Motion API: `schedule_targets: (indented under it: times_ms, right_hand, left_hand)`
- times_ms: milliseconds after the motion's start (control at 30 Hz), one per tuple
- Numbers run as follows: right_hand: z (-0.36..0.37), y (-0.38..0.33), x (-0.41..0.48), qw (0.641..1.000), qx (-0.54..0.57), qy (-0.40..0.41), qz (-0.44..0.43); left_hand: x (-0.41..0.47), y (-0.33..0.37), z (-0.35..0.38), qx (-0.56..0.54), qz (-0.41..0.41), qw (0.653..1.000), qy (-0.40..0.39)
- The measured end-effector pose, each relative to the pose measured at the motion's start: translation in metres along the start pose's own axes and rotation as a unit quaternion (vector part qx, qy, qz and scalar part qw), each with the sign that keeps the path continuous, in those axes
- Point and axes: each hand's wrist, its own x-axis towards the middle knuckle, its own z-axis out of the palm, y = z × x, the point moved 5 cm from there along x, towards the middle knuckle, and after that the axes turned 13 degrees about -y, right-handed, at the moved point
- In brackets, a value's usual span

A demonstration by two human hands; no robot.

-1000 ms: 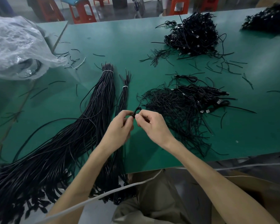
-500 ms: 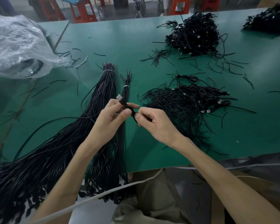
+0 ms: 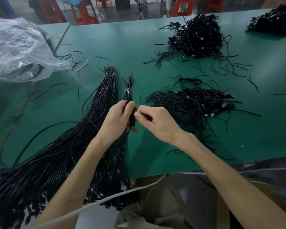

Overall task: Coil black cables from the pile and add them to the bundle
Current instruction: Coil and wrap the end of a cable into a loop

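- The left hand is curled round a folded black cable, thumb on top and fingers wrapped behind. It holds the loops upright and packed together, probably so they cannot spring apart.
- The right hand meets it from the other side and pinches the same cable between thumb and forefinger, with the other fingers tucked in. This looks like the hand that does the fine work of tightening or tucking a turn, while the left acts only as a clamp.
- Both hands hover above the green table, so the coil is free to be turned.
- Just beyond the left hand's knuckles lies the small bundle, cinched near its far tip with a pale tie. It lies close by, most likely so that a finished coil has little way to travel.
- Further to the left of that hand lies the large bundle, tied the same way, its tails running back past the left forearm and over the table edge.
- Right of the right hand sprawls the loose pile within easy reach (the supply, I judge).
- Well beyond the right hand sits a denser far heap.
- Well beyond the left hand, far off to its left, lies a crumpled plastic bag.
- Judged stage: the coil is nearly formed and not yet laid with the small bundle.
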Motion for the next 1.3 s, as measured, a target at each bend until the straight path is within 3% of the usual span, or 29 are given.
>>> schedule_targets:
  times_ms: [67, 167, 233, 367, 467, 667, 867, 1033, 1167, 1233, 1300]
  right_hand:
    - [0.000, -0.002, 0.000, 0.997, -0.080, 0.000, -0.013]
    - [0.006, -0.013, -0.006, 0.972, -0.223, 0.000, -0.067]
    - [0.013, -0.018, -0.012, 0.953, -0.286, 0.005, -0.106]
    - [0.014, -0.011, -0.020, 0.952, -0.289, 0.036, -0.098]
    - [0.010, -0.004, -0.023, 0.967, -0.240, 0.053, -0.071]
    - [0.006, -0.006, -0.020, 0.979, -0.187, 0.057, -0.055]
    - [0.009, -0.013, -0.016, 0.989, -0.129, 0.043, -0.059]
    - [0.007, -0.016, -0.015, 0.976, -0.202, 0.028, -0.080]
    - [0.019, -0.024, -0.022, 0.919, -0.364, -0.013, -0.148]
    - [0.019, -0.029, -0.025, 0.904, -0.390, -0.005, -0.175]
    - [0.013, -0.029, -0.028, 0.918, -0.360, 0.017, -0.167]
  left_hand:
    - [0.004, -0.010, -0.001, -0.061, -0.065, 0.994, -0.068]
    - [0.002, -0.029, 0.002, -0.160, -0.176, 0.955, -0.176]
    - [-0.003, -0.038, 0.004, -0.188, -0.206, 0.934, -0.221]
    - [-0.015, -0.044, -0.001, -0.236, -0.135, 0.930, -0.246]
    - [-0.023, -0.037, -0.001, -0.183, -0.050, 0.939, -0.287]
    - [-0.017, -0.031, -0.005, -0.051, -0.018, 0.986, -0.160]
    - [-0.015, -0.021, 0.001, 0.058, 0.040, 0.993, -0.092]
    - [-0.013, -0.029, 0.008, -0.038, -0.086, 0.984, -0.153]
    - [-0.010, -0.042, 0.005, -0.057, -0.247, 0.932, -0.259]
    - [-0.008, -0.041, 0.004, -0.068, -0.254, 0.915, -0.306]
    - [-0.005, -0.037, 0.004, -0.074, -0.211, 0.919, -0.324]
